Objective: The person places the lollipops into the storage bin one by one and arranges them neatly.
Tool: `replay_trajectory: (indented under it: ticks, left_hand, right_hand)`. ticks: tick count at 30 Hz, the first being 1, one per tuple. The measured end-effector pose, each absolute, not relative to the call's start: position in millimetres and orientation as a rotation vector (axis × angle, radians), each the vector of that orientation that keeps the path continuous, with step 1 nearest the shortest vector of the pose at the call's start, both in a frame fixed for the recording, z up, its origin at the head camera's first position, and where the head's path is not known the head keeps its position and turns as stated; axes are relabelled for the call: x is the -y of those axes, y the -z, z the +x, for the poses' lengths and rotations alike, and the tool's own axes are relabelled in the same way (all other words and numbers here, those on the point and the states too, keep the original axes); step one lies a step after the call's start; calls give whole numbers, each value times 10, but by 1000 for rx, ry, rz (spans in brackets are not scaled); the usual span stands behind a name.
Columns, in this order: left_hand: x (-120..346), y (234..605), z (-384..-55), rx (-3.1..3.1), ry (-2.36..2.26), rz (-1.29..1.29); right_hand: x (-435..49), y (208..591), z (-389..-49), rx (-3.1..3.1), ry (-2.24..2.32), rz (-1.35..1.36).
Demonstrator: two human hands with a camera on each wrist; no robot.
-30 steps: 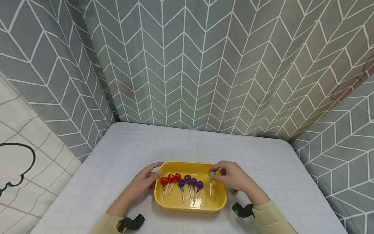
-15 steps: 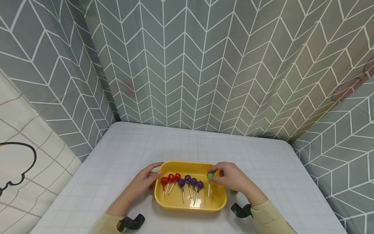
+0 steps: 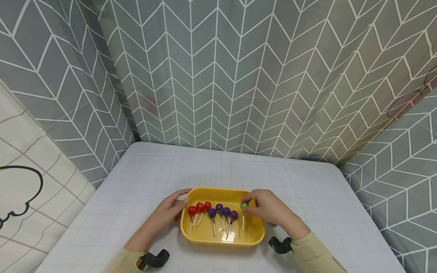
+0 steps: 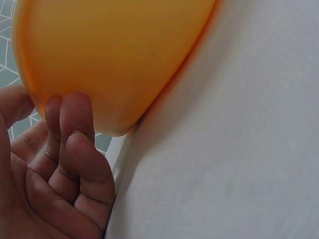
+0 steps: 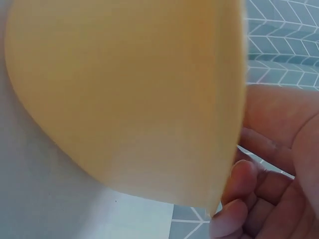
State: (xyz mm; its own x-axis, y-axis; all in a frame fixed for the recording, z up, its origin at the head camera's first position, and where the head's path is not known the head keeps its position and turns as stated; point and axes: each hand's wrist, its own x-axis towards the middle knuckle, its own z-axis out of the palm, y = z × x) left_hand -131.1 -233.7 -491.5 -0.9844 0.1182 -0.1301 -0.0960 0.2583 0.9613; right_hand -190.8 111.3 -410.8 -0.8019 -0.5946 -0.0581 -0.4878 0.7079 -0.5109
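Observation:
A yellow tray (image 3: 239, 238) sits on the white-covered table. Inside it lie three red lollipops (image 3: 199, 207) at the left and several purple lollipops (image 3: 219, 208) in the middle. My left hand (image 3: 172, 206) holds the tray's left end, thumb at the rim; in the left wrist view its fingers (image 4: 76, 117) curl against the outer wall. Over the tray's right part, my right hand (image 3: 269, 204) pinches a green lollipop (image 3: 244, 206) by its head, stick pointing toward me. The right wrist view shows mostly the tray's outer wall (image 5: 124, 99), which hides the lollipop.
Another wrapped lollipop (image 3: 273, 224) lies on the table right of the tray, mostly hidden under my right hand. Patterned grey curtains (image 3: 218, 76) stand behind and beside the table (image 3: 170, 163). Black wrist cameras (image 3: 280, 245) stick out from both sleeves.
My right hand has moved slightly left with the green lollipop, bringing it nearer to the purple ones. The left hand and the tray stay in place.

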Motion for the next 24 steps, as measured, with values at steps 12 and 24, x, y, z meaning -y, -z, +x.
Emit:
replay_trajectory:
  ticks: [12, 24]
  left_hand:
    - [2329, 4860, -1296, -2339, -1809, 11]
    - [2325, 4852, -1287, -2341, -1806, 11]
  right_hand:
    - [-1066, 4136, -1922, -2709, 607, -960]
    - [-991, 4134, -1906, -2769, 474, -981]
